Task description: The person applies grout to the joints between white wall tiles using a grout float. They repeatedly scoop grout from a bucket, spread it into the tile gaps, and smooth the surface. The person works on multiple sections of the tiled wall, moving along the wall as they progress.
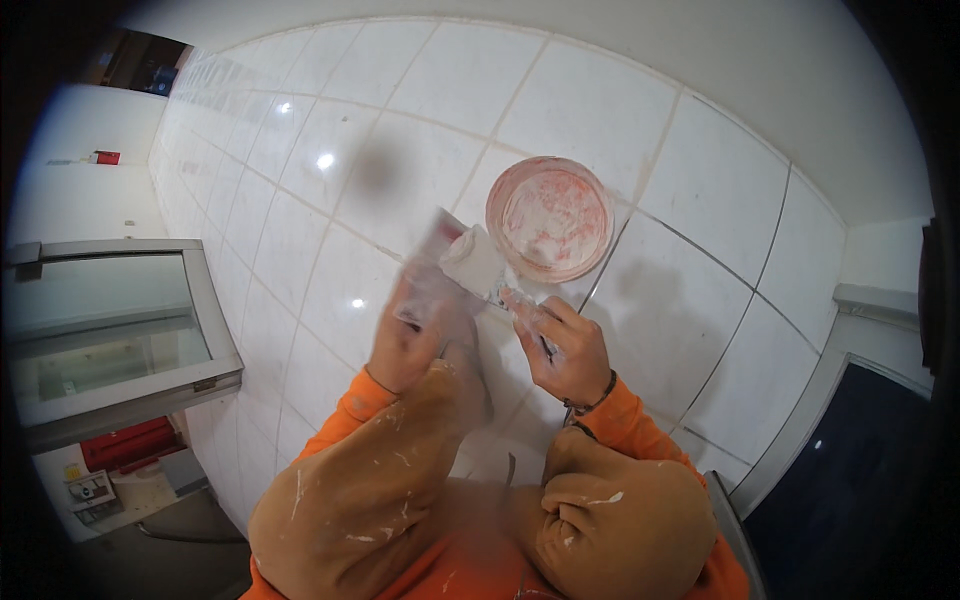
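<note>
My left hand (412, 325) is closed around a broad flat spatula (474, 262) that carries a mound of white paste. Motion blurs that hand and the reddish end of the spatula. Beside the spatula's right edge, my right hand (560, 345) is closed, its fingertips smeared with white paste and close to or touching the blade; whether it holds something small cannot be made out. Just beyond both hands, a round reddish tub (550, 218) rests on the tiles, its inside coated with whitish paste.
White tiled floor (440, 150) surrounds the tub, meeting a pale wall (700, 60) beyond. On the left stands a metal-framed glass door or window (115, 320). A dark door panel (845, 470) is at the right. My bent knees in brown trousers (370, 470) flank the hands.
</note>
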